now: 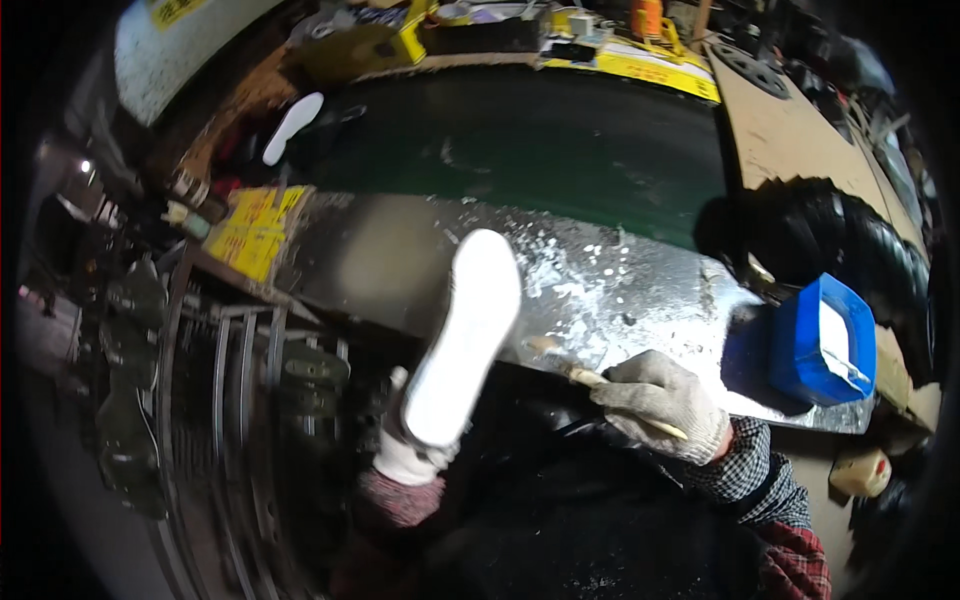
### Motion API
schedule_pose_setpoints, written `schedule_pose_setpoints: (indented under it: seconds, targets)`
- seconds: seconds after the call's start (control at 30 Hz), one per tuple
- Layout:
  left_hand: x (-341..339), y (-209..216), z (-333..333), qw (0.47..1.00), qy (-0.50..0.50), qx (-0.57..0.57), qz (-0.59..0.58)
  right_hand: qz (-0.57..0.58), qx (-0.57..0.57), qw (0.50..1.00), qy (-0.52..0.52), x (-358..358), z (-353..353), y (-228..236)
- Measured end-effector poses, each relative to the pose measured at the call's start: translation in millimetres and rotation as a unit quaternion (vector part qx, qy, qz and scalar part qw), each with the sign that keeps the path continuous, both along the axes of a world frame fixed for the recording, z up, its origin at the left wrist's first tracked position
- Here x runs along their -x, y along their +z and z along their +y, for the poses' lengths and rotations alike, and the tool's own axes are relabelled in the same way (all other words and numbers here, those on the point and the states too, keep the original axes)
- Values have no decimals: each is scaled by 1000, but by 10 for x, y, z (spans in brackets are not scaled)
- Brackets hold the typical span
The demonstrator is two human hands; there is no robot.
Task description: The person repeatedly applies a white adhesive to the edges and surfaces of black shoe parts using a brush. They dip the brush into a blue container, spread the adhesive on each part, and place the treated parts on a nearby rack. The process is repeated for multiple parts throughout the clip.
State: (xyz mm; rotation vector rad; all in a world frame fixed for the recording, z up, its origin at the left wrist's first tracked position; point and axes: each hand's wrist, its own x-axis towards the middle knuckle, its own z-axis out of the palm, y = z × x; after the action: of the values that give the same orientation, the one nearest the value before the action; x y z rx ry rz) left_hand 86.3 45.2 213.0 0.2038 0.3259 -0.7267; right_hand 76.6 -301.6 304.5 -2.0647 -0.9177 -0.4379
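My left hand [408, 458], in a pale knit glove, grips a shoe from below at its heel end. The shoe's white sole [465, 325] faces up and its toe points away from me, over the near edge of the metal plate [380, 235]. Its upper is mostly hidden under the sole, as are most of my left fingers. To the right, my gloved right hand [665, 405] is closed round a thin wooden-handled brush [590, 377]. The brush tip points left, just over the plate's near edge, apart from the shoe.
A blue container [800, 350] with white contents stands at the plate's right end. White smears cover the plate's middle. Beyond lies a dark green belt [560, 150], with another white sole [293, 128] at its far left. A black ribbed bundle [840, 240] sits at right; metal racks [225, 390] stand left.
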Motion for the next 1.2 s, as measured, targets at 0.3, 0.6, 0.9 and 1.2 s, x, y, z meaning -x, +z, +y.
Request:
schedule_pose_setpoints:
  seconds: [0.3,0.6,0.9,1.2]
  targets:
    - [-1673,651,-393,926,294,-219,-84,-50,-235,904,-354,967,-1459,356]
    - [-1941,690,-4090,946,-174,-265,-69,-99,-402,739,-532,1843,-2213,-150]
    - [-1651,439,-4732,957,-126,-187,-184,-42,-346,803,-482,2237,-2380,8]
    - [-1148,1492,-3261,388,317,-531,-684,-30,-161,877,-452,1719,-2767,638]
